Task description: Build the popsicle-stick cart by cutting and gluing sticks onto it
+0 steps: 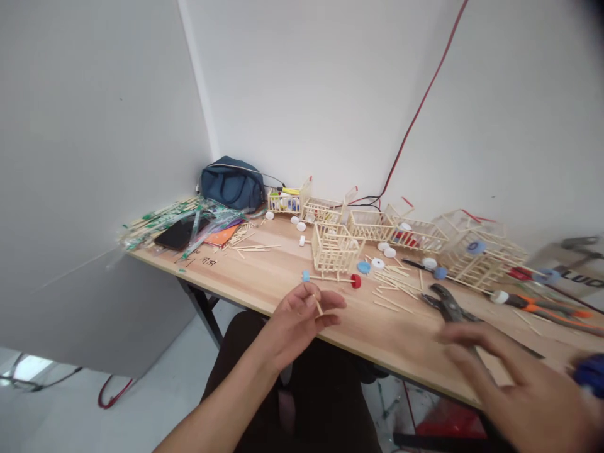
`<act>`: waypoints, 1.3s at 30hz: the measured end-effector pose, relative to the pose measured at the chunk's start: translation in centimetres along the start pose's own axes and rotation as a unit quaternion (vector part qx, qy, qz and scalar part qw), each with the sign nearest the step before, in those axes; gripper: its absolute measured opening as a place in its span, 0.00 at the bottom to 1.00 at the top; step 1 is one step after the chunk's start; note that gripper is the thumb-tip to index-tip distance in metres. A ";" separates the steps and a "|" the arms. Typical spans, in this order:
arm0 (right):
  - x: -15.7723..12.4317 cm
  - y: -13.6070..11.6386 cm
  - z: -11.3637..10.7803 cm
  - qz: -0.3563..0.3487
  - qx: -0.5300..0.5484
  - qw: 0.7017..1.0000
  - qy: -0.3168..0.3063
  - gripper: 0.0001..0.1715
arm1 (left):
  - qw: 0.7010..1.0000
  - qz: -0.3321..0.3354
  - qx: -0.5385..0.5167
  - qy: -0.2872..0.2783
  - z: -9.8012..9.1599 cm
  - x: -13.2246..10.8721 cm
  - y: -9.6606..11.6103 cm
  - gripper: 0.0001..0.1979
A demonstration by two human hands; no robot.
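Note:
My left hand (304,314) is in front of the table's near edge, thumb and fingertips closed on a short wooden stick (318,306). My right hand (523,377), smeared by motion, is at the right with thumb and fingers apart over the handles of a pair of dark pliers (448,303); whether it touches them I cannot tell. Just beyond my left hand stands a small cart made of sticks (336,248). A stick axle at its near side carries a blue cap (306,276) and a red cap (355,281) as wheels.
Loose cut sticks (396,286) lie right of the cart, beside a blue bottle cap (363,267). More stick carts (370,225) line the wall. At the left are a phone (182,233), bundled packaged sticks (160,217) and a blue bag (233,184). Orange-handled pliers (542,307) lie far right.

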State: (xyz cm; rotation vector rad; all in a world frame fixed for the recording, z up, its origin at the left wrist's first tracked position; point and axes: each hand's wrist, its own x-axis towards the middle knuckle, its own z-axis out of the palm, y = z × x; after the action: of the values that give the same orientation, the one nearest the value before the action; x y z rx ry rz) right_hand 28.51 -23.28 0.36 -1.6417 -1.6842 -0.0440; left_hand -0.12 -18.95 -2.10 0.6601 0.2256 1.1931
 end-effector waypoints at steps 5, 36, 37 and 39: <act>1.2 -7.1 5.2 -0.094 0.114 0.987 -0.058 0.19 | 0.998 -0.029 -0.046 -0.008 0.9 -0.6 -1.5 0.06; 0.4 -8.9 8.5 0.000 0.206 0.978 -0.029 0.13 | 0.992 0.002 -0.025 0.122 0.0 0.1 -3.0 0.08; 0.4 -9.0 8.5 0.004 0.208 0.978 -0.030 0.13 | 0.991 0.022 0.010 0.129 0.1 0.2 -2.9 0.08; 0.3 -9.2 8.6 0.008 0.209 0.977 -0.030 0.13 | 0.983 0.059 0.083 0.150 0.3 0.2 -2.8 0.08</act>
State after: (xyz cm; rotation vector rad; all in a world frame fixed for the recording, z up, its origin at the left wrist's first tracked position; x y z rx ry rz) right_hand 16.41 -20.13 -1.13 -1.3480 -1.5928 0.3494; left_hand 2.30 -19.45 -3.40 0.6431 0.5502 1.3973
